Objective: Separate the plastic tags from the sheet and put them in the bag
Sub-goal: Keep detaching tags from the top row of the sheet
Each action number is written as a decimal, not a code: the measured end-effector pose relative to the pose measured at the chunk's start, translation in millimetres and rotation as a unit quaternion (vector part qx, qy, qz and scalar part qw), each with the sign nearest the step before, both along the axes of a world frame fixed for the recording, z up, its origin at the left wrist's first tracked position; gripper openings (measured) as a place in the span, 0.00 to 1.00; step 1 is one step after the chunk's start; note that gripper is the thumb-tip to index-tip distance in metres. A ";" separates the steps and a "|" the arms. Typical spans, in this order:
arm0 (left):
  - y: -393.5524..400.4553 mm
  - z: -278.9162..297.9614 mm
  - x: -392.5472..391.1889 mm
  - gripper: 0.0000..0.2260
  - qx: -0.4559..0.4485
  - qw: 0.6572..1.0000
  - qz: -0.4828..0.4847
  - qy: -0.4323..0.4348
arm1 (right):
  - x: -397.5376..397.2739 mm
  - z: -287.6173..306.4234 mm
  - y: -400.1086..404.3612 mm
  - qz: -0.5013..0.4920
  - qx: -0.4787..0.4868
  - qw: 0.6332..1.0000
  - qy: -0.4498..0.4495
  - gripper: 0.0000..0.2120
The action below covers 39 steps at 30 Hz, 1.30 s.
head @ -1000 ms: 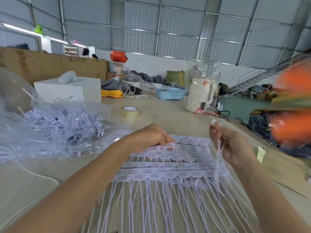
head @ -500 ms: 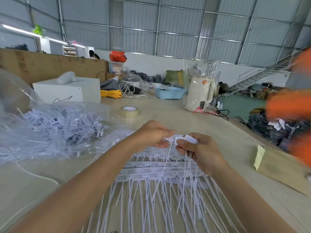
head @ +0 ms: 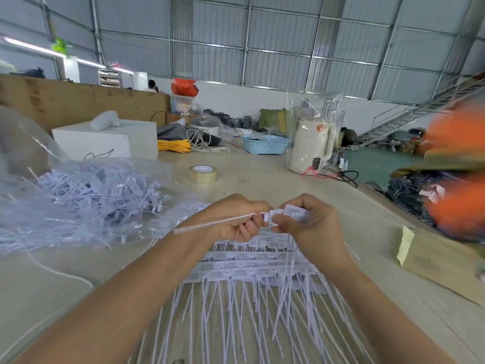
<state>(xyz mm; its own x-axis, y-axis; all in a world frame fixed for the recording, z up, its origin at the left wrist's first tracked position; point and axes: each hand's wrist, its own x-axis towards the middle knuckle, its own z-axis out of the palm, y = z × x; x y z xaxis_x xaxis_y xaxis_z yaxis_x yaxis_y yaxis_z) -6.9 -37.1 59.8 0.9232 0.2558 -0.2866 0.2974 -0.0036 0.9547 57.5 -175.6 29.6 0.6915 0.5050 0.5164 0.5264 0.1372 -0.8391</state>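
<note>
Plastic tags (head: 291,212): one bunch pinched between both hands; left hand (head: 236,219) at 9 o'clock, right hand (head: 309,224) at 3 o'clock, fingers curled tight.

Bright daylight, fisheye edges, blurred right

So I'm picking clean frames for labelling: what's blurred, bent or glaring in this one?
Head view: the orange shape at the right edge is smeared by motion blur; the hands, left hand and right hand, are fairly sharp; wide-angle distortion bows the roof beams; the clear bag shows soft glare; lighting is even, shadows faint.
</note>
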 end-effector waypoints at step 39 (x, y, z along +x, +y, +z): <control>-20.9 -24.2 9.7 0.07 0.101 0.962 0.102 -0.234 | 18.6 -7.8 3.3 0.169 0.174 0.895 0.373 0.08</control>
<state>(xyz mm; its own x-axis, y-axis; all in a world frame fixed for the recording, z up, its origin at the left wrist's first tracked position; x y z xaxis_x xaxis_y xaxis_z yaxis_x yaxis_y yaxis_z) 2.7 -58.0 35.6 0.8640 0.4519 0.2219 -0.1496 -0.1905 0.9702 76.1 -172.3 21.8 0.7479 0.6486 0.1408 -0.2846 0.5051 -0.8148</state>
